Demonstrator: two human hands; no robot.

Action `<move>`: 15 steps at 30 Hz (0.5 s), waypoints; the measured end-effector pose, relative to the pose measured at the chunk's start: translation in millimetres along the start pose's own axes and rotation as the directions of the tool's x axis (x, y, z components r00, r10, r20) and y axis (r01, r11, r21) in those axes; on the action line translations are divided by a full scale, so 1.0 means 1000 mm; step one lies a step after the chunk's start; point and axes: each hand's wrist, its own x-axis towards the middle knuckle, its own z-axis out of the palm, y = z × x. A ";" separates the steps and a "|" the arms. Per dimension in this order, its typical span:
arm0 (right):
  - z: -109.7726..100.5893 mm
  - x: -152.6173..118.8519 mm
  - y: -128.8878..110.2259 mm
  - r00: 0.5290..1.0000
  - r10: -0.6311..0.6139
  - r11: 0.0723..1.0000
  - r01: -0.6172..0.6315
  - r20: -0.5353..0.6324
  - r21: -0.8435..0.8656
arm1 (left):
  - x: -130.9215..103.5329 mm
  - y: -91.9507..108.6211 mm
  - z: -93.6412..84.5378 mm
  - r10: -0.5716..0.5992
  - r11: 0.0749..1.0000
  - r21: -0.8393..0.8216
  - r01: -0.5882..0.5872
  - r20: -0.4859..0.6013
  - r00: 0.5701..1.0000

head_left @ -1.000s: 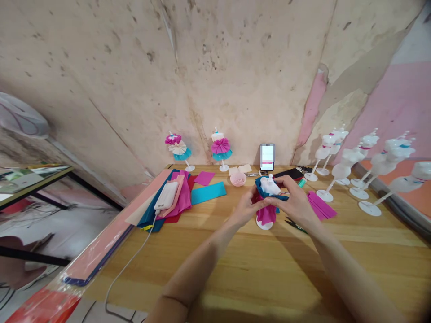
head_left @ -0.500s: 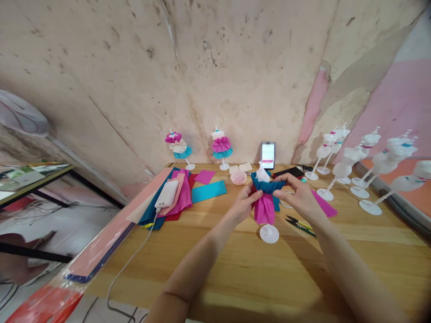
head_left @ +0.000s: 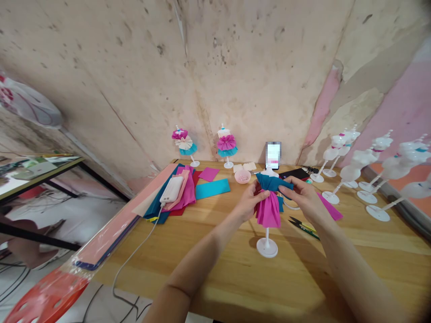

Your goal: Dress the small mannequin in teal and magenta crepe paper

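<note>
While hands [head_left: 251, 199] [head_left: 299, 192] pinch cloth [head_left: 270, 182], bowl [head_left: 242, 182] holds beads [head_left: 243, 177].

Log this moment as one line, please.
left hand: gripping teal fabric | right hand: pinching its end | mini mannequin: upright, magenta pleated skirt | thread snips: open on wooden table

Both forearms reaching forward, converging; left hand [head_left: 252, 200] and right hand [head_left: 300, 194] pinching, fingers curled.

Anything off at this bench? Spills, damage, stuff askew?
Beige plaster wall: stained and peeling, exposing a pink patch. Black-and-green snips: tips apart near the right hand. Grey-white cable: hangs over the wooden table's near edge, possible snag. No spill visible.
</note>
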 end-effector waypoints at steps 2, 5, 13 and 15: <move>0.002 0.001 0.004 0.999 0.026 0.999 -0.026 -0.021 0.031 | 0.001 -0.002 -0.001 -0.008 1.000 -0.005 0.008 -0.006 1.000; 0.004 0.003 0.009 0.998 0.061 0.996 -0.059 -0.033 0.072 | 0.003 -0.003 -0.001 -0.008 1.000 -0.028 0.008 -0.008 1.000; 0.006 0.003 0.006 0.999 0.054 0.998 -0.053 -0.002 0.026 | 0.001 -0.001 0.002 -0.021 1.000 -0.018 0.021 -0.025 0.999; 0.005 0.003 0.005 0.998 0.057 0.998 -0.058 0.016 0.011 | 0.001 -0.002 0.002 -0.024 1.000 -0.010 0.023 -0.023 0.999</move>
